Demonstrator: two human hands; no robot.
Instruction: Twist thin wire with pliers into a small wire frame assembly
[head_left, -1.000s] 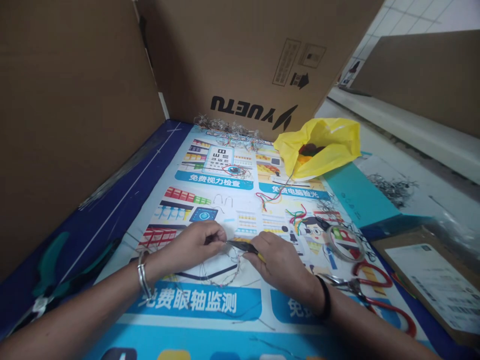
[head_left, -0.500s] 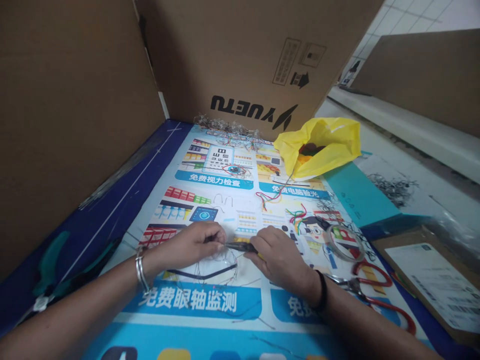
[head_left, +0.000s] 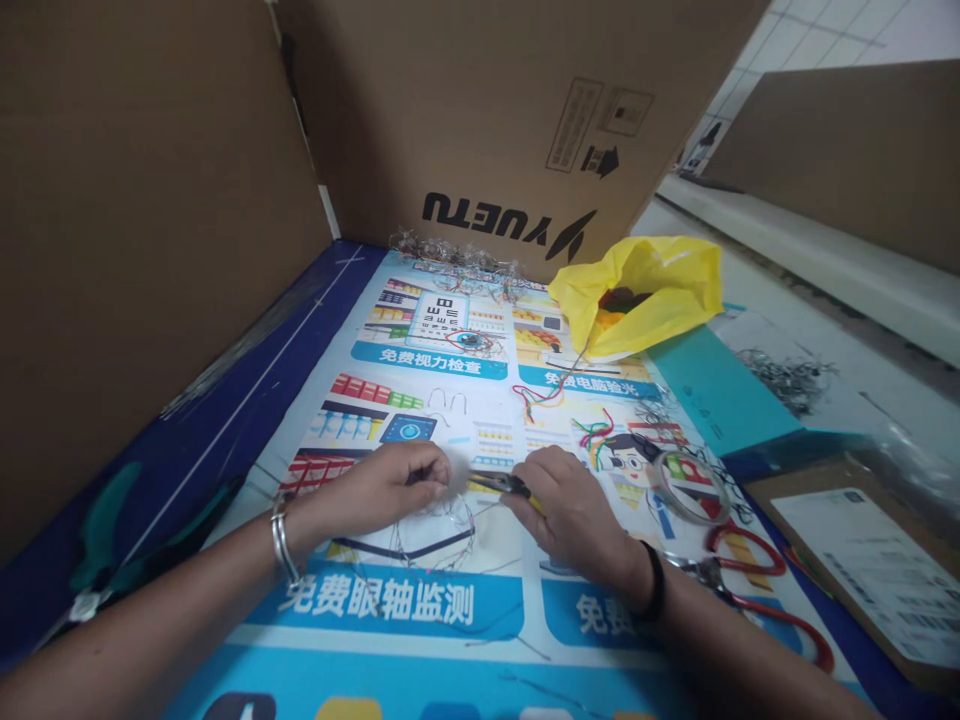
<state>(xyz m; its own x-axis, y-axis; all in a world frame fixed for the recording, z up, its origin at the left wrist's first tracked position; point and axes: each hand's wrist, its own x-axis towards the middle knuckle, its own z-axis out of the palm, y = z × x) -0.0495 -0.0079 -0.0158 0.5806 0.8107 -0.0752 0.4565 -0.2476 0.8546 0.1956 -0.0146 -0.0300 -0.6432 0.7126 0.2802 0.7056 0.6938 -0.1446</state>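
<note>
My left hand, with silver bangles at the wrist, is closed in a pinch on a tangle of thin wire that hangs below the fingers. My right hand, a black band on its wrist, is wrapped round small pliers. The pliers' jaws point left at my left hand, with a small gap between their tips and its fingers. Loose strands of wire lie on the printed sheet beneath both hands.
Cardboard panels stand behind and left. A yellow bag sits at the back right, near coloured threads. Red-handled scissors and a clear round container lie right; green-handled pliers lie left.
My right hand and the pliers have shifted slightly right, away from my left hand. The pliers' tips have come off the wire at my left fingers.
</note>
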